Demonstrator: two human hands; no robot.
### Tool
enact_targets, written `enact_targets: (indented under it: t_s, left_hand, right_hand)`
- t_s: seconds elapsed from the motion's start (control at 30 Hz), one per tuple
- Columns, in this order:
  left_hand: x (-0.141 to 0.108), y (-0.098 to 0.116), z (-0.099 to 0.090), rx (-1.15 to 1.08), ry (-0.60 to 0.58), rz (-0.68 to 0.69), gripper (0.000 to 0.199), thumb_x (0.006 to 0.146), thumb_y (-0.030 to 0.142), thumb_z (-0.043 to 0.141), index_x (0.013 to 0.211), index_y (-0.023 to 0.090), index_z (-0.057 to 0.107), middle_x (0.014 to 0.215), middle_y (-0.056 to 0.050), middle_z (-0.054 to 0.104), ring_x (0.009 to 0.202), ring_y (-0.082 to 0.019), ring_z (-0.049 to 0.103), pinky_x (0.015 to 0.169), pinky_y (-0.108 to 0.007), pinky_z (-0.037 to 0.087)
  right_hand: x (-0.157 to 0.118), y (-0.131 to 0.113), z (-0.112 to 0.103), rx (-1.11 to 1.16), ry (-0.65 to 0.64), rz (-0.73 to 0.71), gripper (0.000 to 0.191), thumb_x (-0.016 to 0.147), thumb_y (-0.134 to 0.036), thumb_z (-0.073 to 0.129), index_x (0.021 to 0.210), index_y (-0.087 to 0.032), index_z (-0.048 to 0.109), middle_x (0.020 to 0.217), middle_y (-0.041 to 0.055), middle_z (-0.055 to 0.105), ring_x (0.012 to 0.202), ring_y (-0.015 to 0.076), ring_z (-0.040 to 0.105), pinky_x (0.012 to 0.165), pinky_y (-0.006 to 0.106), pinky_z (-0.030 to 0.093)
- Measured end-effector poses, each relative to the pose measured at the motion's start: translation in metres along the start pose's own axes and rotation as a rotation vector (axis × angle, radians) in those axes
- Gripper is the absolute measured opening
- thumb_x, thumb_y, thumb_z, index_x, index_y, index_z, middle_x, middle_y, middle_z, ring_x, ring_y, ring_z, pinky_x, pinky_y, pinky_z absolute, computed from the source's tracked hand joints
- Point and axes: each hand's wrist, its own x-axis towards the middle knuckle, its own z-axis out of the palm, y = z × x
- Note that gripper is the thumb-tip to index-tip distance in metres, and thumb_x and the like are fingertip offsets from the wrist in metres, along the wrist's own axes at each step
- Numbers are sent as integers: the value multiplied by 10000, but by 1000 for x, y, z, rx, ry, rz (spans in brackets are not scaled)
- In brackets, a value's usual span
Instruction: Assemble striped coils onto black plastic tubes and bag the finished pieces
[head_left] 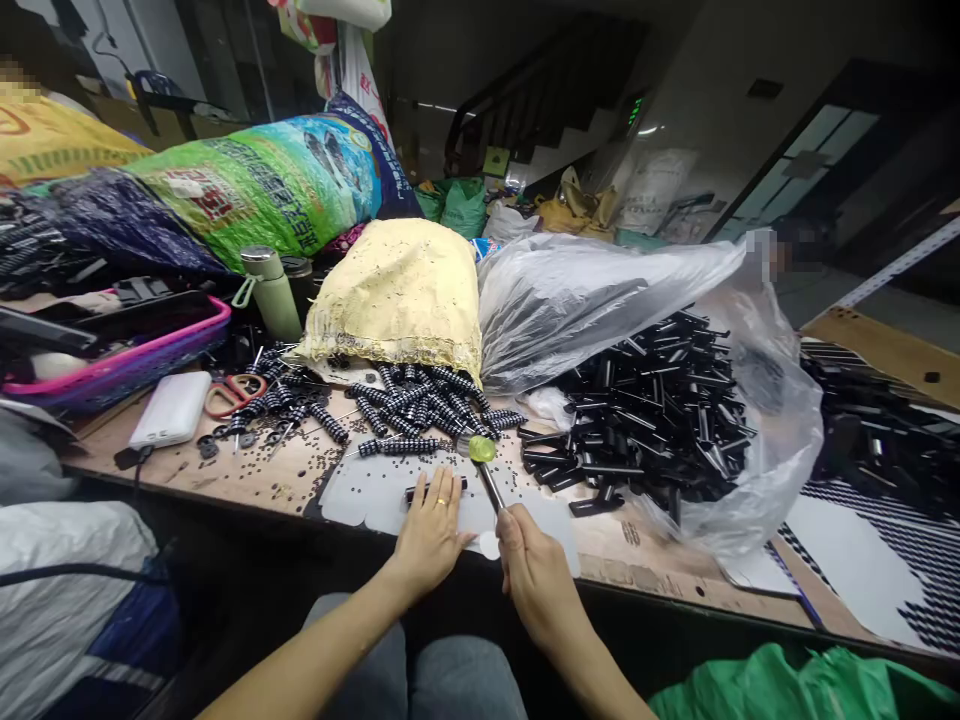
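My right hand (536, 570) is wrapped round the metal handle of a small mallet (491, 488). Its yellow-green, see-through head is raised over the far part of a pale board (375, 495). On that board my left hand (431, 535) lies palm down, fingers stretched out across a short black tube (415, 493); the fingers hide part of it. A white disc (489, 545) sits between the two hands. Just beyond are black-and-white ridged rods (397, 447) in a loose heap. Right of the mallet, many black tube pieces (652, 400) spill from a clear plastic bag (780, 500).
A yellow sack (405, 290) stands behind the rods. To the left are red-handled scissors (235, 395), a white power bank (171, 410) with a cable, a green bottle (271, 295) and a pink-rimmed basket (150, 345). Tiny dark rings dot the tabletop. Black strips cover the far right.
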Motion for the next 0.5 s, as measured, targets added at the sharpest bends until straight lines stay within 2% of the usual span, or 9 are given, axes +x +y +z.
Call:
enact_targets:
  t_s: [0.07, 0.2, 0.4, 0.5]
  left_hand:
    - [3, 3, 0, -50, -39, -27, 750, 778, 559, 354, 1303, 28, 285, 1358, -211, 283, 1284, -303, 177, 1039, -467, 144]
    - [6, 1, -3, -135, -79, -31, 752, 769, 541, 362, 1316, 35, 259, 1360, -198, 289, 1286, -296, 170, 1053, -460, 124]
    - [3, -1, -3, -192, -73, -8, 678, 798, 402, 349, 1327, -1, 215, 1385, -204, 219, 1302, -304, 84, 1063, -465, 113]
    - [1, -1, 8, -248, -63, 10, 711, 798, 401, 342, 1343, -12, 148, 1390, -219, 175, 1293, -334, 95, 1050, -492, 151]
  right_hand:
    - [0, -19, -4, 70, 30, -57, 375, 879, -476, 191, 682, -220, 383, 484, -46, 421, 407, 113, 442, 439, 217, 336]
    - [3, -34, 0, 103, -6, -95, 370, 876, -474, 217, 666, -218, 382, 492, -45, 420, 405, 105, 430, 436, 214, 349]
    - [10, -17, 23, 77, -102, -68, 386, 869, -495, 213, 667, -223, 398, 508, -21, 477, 421, 121, 464, 430, 216, 365]
    - [12, -2, 40, 74, -45, -108, 414, 845, -534, 231, 644, -236, 435, 511, 6, 524, 438, 145, 501, 428, 226, 369]
